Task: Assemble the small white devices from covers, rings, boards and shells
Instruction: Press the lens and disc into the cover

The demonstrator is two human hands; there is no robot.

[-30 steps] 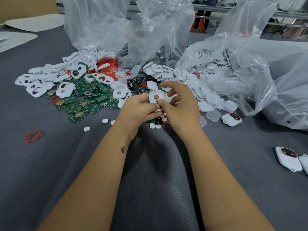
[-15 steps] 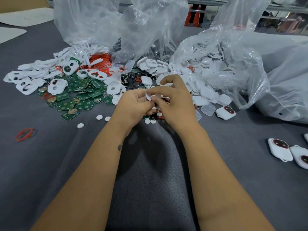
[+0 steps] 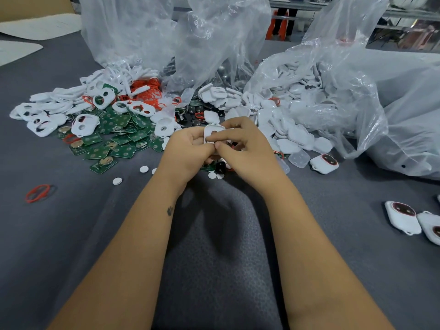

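Both hands meet at the table's middle around one small white cover (image 3: 212, 132) with a round hole in it. My left hand (image 3: 184, 151) grips its left side with curled fingers. My right hand (image 3: 247, 148) pinches its lower right edge, thumb tip against the left thumb. Most of the cover is hidden by the fingers. Behind to the left lie green boards (image 3: 119, 136), white covers (image 3: 84, 125) and red rings (image 3: 147, 91). White shells (image 3: 295, 134) spill from a bag at right.
Three assembled devices lie at right: (image 3: 324, 163), (image 3: 402, 216), (image 3: 432, 227). A loose red ring (image 3: 38, 192) sits far left, small white discs (image 3: 117, 181) lie nearby. Clear plastic bags (image 3: 214, 44) stand behind the piles. Grey cloth (image 3: 214, 258) covers the table.
The cover was turned edge-on half a second ago and now faces me again with its hole showing. Both hands stay together at the same spot.
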